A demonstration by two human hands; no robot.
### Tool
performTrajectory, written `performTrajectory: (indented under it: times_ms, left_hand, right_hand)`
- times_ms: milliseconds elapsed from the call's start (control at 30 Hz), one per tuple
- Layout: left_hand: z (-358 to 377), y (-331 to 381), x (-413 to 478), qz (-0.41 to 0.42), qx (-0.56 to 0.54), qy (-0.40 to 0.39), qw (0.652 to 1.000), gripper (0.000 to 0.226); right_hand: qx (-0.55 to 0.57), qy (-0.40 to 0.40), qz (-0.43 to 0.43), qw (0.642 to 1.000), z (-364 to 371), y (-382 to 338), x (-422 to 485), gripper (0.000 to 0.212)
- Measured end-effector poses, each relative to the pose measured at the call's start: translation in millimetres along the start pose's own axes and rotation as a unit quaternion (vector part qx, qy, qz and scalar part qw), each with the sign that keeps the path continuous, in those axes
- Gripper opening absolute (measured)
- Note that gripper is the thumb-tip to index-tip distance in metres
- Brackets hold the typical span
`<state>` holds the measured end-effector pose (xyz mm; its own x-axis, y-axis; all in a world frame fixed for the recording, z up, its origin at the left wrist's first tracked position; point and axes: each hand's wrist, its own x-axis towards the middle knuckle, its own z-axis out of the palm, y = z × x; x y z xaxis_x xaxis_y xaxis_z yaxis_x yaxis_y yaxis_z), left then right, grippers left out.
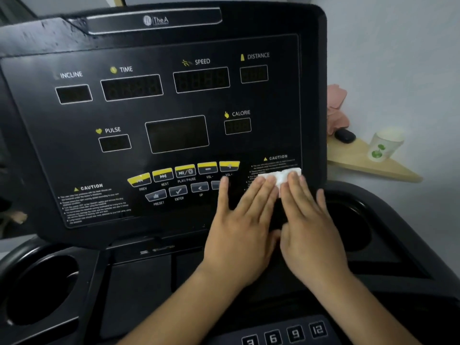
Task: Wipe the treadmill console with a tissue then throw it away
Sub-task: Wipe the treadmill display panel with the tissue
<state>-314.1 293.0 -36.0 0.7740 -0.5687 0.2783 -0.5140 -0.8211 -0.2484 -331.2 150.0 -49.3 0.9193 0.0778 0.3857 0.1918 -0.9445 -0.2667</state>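
The black treadmill console (pixel 159 115) fills the view, with dark displays and yellow buttons. A white tissue (pixel 281 176) lies flat on its lower right part, over the right-hand caution text. My left hand (pixel 242 227) and my right hand (pixel 308 225) lie side by side with flat fingers pressing on the tissue's lower edge. Most of the tissue is hidden under the fingers; only its top strip shows.
Round cup holders sit at the lower left (pixel 42 290) and right (pixel 353 225) of the console. A wooden corner shelf (pixel 368 165) at the right holds a paper cup (pixel 383 145), a small black object (pixel 344 136) and pink flowers (pixel 336 108). Number keys (pixel 283 336) run along the bottom.
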Motion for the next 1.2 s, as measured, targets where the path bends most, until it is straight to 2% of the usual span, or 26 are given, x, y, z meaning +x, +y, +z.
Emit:
performTrajectory:
  times_ms: [167,333,567,700,900,1100,1200]
  left_hand:
    - [-9.9,-15.0,12.6,-0.034,0.020,0.026,0.999,0.064]
    - [1.2,-20.7,-24.8,-0.025,-0.018,0.017,0.999,0.062]
    - [-20.0,-61.9,-13.5,-0.075,-0.035,0.073,0.994,0.053]
    - [-3.5,-61.1,-57.2,-0.085,-0.059,0.077,0.992,0.052]
    - [-13.3,-96.2,-62.7,-0.171,-0.001,0.090,0.981,0.056]
    - [7.5,-103.6,-119.1,-0.198,-0.009,0.066,0.978,0.057]
    - [-3.6,-129.4,-123.7,-0.233,0.016,0.061,0.970,0.058]
  right_hand:
    - [-0.016,-0.001,-0.015,1.000,-11.4,-6.8,26.9,0.072]
    - [-0.039,-0.022,-0.032,0.999,4.1,-22.0,-6.2,0.076]
    - [-0.033,0.007,-0.051,0.998,0.2,-58.9,34.2,0.063]
    - [-0.040,-0.020,-0.075,0.996,18.6,-81.6,4.5,0.063]
    - [-0.029,-0.032,-0.118,0.992,19.1,-130.1,44.0,0.064]
    - [-0.042,-0.074,-0.173,0.981,48.9,-157.1,7.9,0.065]
    - [-0.058,-0.095,-0.198,0.974,43.1,-186.1,25.7,0.063]
